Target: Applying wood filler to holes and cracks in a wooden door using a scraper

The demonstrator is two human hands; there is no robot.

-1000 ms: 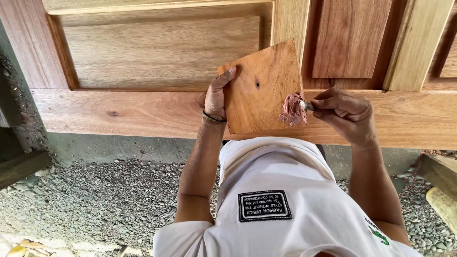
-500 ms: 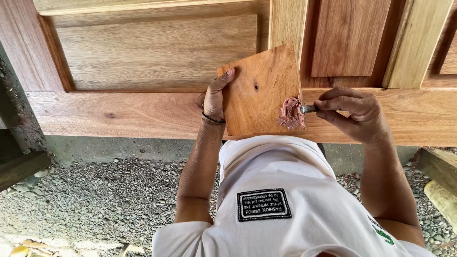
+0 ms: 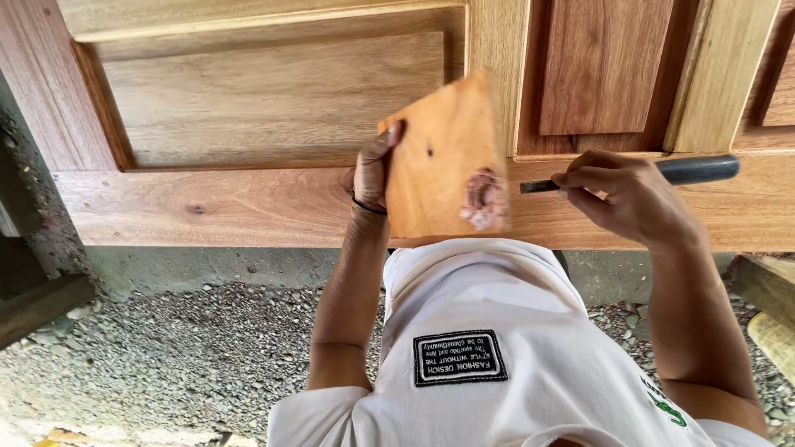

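Note:
My left hand (image 3: 374,170) grips the left edge of a small square wooden board (image 3: 443,161), held upright in front of me. A lump of pinkish-brown putty (image 3: 482,199) sits on the board's lower right part. My right hand (image 3: 617,194) holds a putty knife with a dark grey handle (image 3: 696,169); its blade tip (image 3: 537,186) points left, just right of the board and apart from the putty. Behind both stands a large panelled wooden door (image 3: 265,99) lying on its side.
The door's lower rail (image 3: 207,207) runs across at hand height. Grey gravel ground (image 3: 190,348) lies below at the left. Timber pieces (image 3: 770,306) rest at the right edge, and a dark beam (image 3: 37,306) at the left.
My right hand has drawn the putty knife off the board and moved right, so its handle now shows. The board has tilted slightly. The view has moved a little closer.

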